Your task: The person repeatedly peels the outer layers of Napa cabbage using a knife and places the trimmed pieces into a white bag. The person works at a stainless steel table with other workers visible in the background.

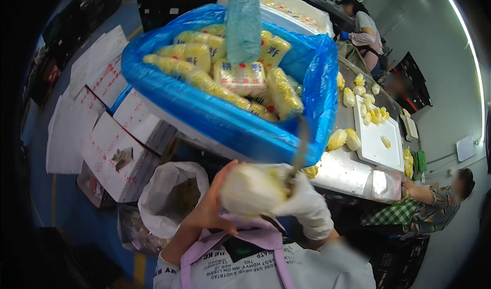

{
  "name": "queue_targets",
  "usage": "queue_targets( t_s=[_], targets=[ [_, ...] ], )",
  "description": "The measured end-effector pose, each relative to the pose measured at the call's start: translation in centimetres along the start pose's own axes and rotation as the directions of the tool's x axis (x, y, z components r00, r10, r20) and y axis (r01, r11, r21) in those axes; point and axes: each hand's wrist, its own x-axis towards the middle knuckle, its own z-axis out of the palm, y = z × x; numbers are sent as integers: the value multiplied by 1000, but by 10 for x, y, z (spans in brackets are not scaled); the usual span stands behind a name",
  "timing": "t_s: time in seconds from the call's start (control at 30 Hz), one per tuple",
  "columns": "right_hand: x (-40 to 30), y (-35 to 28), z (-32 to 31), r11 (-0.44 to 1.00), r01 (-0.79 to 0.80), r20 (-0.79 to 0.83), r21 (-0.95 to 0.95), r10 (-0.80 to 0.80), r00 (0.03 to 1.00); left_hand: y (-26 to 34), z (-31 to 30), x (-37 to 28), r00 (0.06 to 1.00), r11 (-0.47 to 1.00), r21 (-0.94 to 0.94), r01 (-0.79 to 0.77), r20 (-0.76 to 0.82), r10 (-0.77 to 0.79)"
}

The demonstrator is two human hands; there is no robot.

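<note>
My bare left hand [209, 208] holds a pale napa cabbage [249, 189] in front of my chest. The cabbage is blurred. My right hand [310, 206], in a white glove, is at the other side of the cabbage and grips a knife [302, 147]. The knife's dark, narrow blade points up, away from me; its handle is hidden in the glove. Just beyond my hands stands a foam box lined with blue plastic film [215, 114]. Wrapped yellow cabbages [239, 76] with printed packaging lie inside it.
A translucent green cylinder [243, 28] hangs over the box. At left are a white sack [147, 216] and stacked cartons [115, 147] bearing a work glove [123, 158]. Rightward, a metal table [341, 168] holds loose cabbages and a white tray [374, 145]. Several people work nearby.
</note>
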Motion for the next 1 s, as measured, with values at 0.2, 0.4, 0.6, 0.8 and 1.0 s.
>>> queue_targets(
  t_s=[0.2, 0.4, 0.6, 0.8, 1.0],
  targets=[
    [72, 64, 74, 987, -148, 266, 58, 128, 956, -43, -40, -45, 854, 854, -412, -316, -517, 67],
    [97, 153, 80, 849, -132, 119, -512, 223, 968, -42, -88, -127, 590, 944, -189, -271, -807, 8],
    [105, 172, 114, 476, 408, 464, -779, 1, 886, -72, -110, -185, 418, 841, 313, 442, -901, 115],
    [114, 205, 130, 487, 478, 589, -731, 97, 803, -77, -108, -202, 328, 733, 245, 634, -944, 31],
    [114, 235, 132, 436, 449, 567, -780, 185, 803, -85, -114, -217, 294, 638, 203, 743, -955, -39]
  ],
)
